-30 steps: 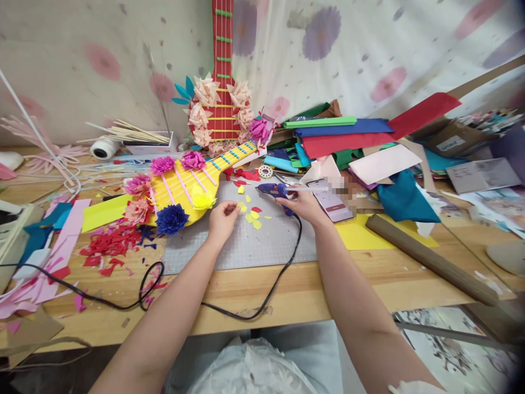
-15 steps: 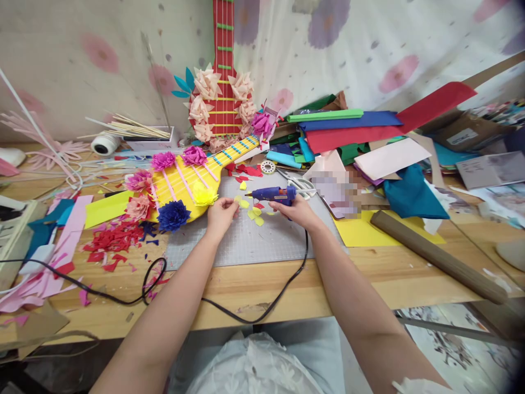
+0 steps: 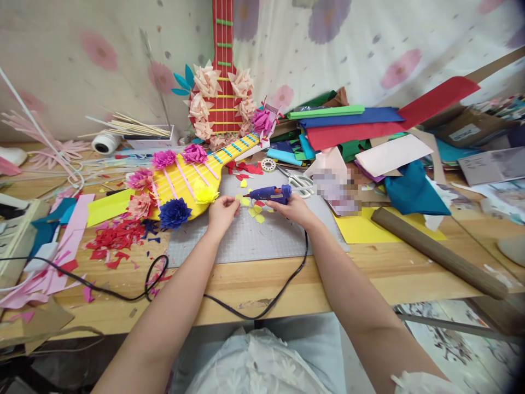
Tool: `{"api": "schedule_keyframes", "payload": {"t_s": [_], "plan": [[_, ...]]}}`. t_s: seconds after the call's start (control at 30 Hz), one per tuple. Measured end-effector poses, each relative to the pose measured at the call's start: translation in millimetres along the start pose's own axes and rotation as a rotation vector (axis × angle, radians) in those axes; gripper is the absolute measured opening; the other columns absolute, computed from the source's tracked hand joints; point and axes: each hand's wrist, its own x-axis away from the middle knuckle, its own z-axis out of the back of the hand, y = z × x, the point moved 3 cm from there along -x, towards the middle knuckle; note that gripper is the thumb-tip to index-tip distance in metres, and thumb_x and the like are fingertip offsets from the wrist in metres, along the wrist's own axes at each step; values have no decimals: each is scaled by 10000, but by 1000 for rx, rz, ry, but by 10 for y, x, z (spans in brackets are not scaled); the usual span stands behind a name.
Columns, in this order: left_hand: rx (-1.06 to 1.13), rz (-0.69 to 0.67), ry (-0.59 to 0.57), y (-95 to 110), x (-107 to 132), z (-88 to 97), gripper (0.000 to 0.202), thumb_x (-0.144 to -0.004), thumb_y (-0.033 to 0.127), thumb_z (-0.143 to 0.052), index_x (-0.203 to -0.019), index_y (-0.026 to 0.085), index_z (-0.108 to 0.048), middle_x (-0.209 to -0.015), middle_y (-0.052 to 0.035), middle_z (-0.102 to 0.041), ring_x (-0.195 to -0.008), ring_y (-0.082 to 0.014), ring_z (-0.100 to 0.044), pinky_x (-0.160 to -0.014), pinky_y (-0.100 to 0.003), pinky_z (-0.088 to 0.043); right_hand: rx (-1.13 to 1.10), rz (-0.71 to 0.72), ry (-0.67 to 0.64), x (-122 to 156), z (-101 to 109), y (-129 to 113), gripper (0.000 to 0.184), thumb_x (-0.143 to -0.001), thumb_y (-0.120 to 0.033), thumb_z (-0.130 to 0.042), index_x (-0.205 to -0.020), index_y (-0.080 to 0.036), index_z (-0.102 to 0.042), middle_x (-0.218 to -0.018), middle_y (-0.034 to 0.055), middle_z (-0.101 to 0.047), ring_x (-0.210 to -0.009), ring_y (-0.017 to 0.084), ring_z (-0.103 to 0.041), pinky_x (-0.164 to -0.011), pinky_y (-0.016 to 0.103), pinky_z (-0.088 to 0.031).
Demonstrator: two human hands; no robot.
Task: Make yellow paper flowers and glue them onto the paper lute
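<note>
My right hand [image 3: 293, 209] is wrapped round the blue hot glue gun [image 3: 268, 193], its nozzle pointing left and close to my left fingertips. Thumb and fingers of my left hand [image 3: 222, 214] are pinched on a small yellow paper petal [image 3: 239, 198], partly hidden by the fingers. Several loose yellow petals [image 3: 259, 218] lie beneath on the grey cutting mat [image 3: 262, 245]. Beside my left hand rests a yellow toy guitar [image 3: 176, 183] with pink stripes and paper flowers, among them a yellow flower [image 3: 205, 192] and a dark blue one [image 3: 174, 213].
A red guitar [image 3: 223, 104] stands upright behind. Scissors [image 3: 301, 183] and a tape roll [image 3: 268, 164] lie on the mat's far side. The glue gun's black cord [image 3: 262, 317] loops along the front edge. Red scraps [image 3: 117, 235] lie left; a brown roll [image 3: 438, 251] lies right.
The glue gun has shifted slightly left and its nozzle is nearer to my left fingertips. My left hand has barely moved.
</note>
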Motion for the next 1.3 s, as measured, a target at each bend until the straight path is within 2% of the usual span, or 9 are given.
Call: {"api": "schedule_keyframes", "payload": {"t_s": [0.43,0.9,1.1,1.3], "plan": [[-7,-28,-10,-4,7,2,92,-631,211,-664,-648,153,-595,-521,13,-599,-498,-103,-564,-510,-221,-468,18,15,23,-1,1,12,372,-652,-551,-658,-776,-200,-662,-644,29,-630,-630,168,-571,-581,299,-471],[-124,-117,-28,-91,-16,9,123,-650,274,-645,-685,159,-616,-549,0,-608,-498,-117,-563,-531,-248,-468,-4,19,17,-2,-12,15,355,-667,-541,-645,-762,-199,-651,-623,25,-610,-640,175,-569,-580,302,-463],[-164,-140,-32,-56,14,8,121,-657,279,-635,-680,161,-617,-558,-3,-605,-500,-123,-564,-536,-255,-472,-13,-18,4,13,-7,-13,335,-667,-518,-656,-722,-188,-629,-591,17,-579,-609,163,-552,-572,296,-444],[-161,-133,-27,-44,27,4,92,-661,255,-634,-662,166,-608,-542,6,-598,-501,-119,-566,-527,-240,-465,-83,-60,96,4,18,-4,375,-666,-546,-633,-696,-173,-605,-552,-5,-548,-495,111,-471,-514,268,-394]]}}
